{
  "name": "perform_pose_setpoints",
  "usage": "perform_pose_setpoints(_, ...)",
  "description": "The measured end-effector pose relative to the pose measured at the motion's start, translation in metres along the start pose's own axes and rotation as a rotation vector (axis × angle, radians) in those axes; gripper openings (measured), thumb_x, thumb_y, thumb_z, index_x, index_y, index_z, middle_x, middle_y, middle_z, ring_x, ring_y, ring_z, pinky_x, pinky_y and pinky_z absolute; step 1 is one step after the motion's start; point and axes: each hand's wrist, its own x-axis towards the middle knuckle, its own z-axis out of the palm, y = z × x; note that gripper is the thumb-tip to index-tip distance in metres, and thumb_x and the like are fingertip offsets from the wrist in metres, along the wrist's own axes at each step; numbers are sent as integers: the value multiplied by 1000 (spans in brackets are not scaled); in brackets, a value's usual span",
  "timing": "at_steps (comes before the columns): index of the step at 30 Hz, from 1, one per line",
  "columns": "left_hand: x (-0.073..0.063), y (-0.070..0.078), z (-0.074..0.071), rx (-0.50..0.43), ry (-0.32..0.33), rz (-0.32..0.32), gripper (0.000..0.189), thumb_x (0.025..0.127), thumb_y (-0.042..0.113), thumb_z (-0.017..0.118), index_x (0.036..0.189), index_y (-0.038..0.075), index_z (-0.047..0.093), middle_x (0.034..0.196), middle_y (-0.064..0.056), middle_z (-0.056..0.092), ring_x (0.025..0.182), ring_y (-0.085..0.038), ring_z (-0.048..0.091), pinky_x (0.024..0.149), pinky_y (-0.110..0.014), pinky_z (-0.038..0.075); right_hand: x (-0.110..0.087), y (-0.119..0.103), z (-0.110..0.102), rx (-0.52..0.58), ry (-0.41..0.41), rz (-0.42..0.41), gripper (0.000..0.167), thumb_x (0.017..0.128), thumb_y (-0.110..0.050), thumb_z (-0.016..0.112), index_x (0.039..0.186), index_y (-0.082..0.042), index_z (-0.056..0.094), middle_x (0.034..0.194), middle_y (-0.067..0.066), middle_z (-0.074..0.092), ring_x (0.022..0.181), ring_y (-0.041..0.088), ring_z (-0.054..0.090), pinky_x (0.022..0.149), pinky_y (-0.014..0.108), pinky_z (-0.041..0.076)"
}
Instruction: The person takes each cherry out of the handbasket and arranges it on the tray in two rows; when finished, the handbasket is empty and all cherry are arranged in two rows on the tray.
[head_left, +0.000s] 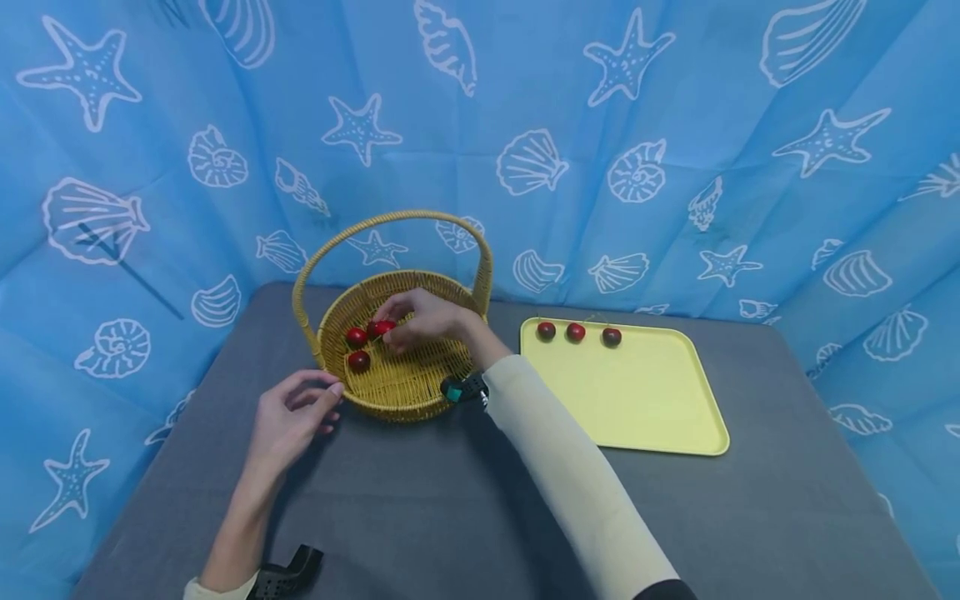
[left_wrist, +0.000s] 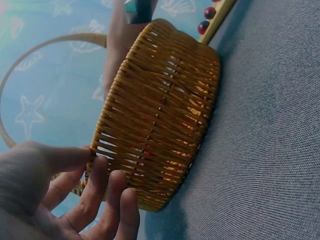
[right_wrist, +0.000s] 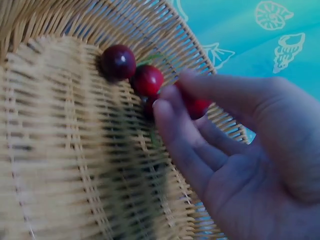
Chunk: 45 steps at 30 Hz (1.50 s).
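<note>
A woven yellow-brown basket [head_left: 401, 412] with a tall hoop handle stands left of centre on the table. My left hand [head_left: 288, 421] holds the basket's near-left rim; in the left wrist view the thumb lies at the rim and the fingers [left_wrist: 97, 187] against the outer wall. Inside the basket, my right hand [head_left: 429, 320] pinches a red cherry [right_wrist: 196, 105] between thumb and fingertips. Beside it lie a bright red cherry [right_wrist: 148, 80], a dark red cherry [right_wrist: 118, 62] and another cherry partly hidden behind the fingers.
Right of the basket lies a yellow tray [head_left: 637, 400]. Along its far edge sit three cherries: a left one [head_left: 546, 331], a middle one [head_left: 576, 332] and a right one [head_left: 611, 337]. A blue curtain [head_left: 555, 225] with shells hangs behind the grey table [head_left: 420, 517].
</note>
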Motion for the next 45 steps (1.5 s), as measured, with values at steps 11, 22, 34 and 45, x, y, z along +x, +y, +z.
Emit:
perform_pose_setpoints(11,0,-1,0,15,-1,-13,41,104,34,75,135,8,67,100,-1,84,81,-9,76,70,-27,66,-15,-9,-16,-2,63,-68,35,100,-15,79,132,-7,68,120,11,66,96,34,74,99,63,63)
perform_pose_setpoints(22,2,-3,0,13,-2,-17,41,104,34,76,135,9,67,100,-1,83,82,-10,76,70,-27,66,-45,-23,-35,-59,-24,-107,34,99,-20,81,129,-8,69,119,7,71,92,33,76,90,47,68)
perform_pose_setpoints(34,-1,-2,-1,-16,-1,36,39,104,32,77,132,6,68,91,9,82,80,-12,77,70,-29,67,-99,-47,-62,-80,-194,-222,21,99,-7,79,119,-5,75,97,9,74,67,18,68,67,36,65)
perform_pose_setpoints(45,0,-2,-1,-2,-3,13,40,104,33,76,133,6,68,98,-1,83,82,-12,77,70,-28,67,-185,-27,-118,53,-73,-167,30,108,-2,58,135,-2,70,99,6,73,80,20,75,84,37,67)
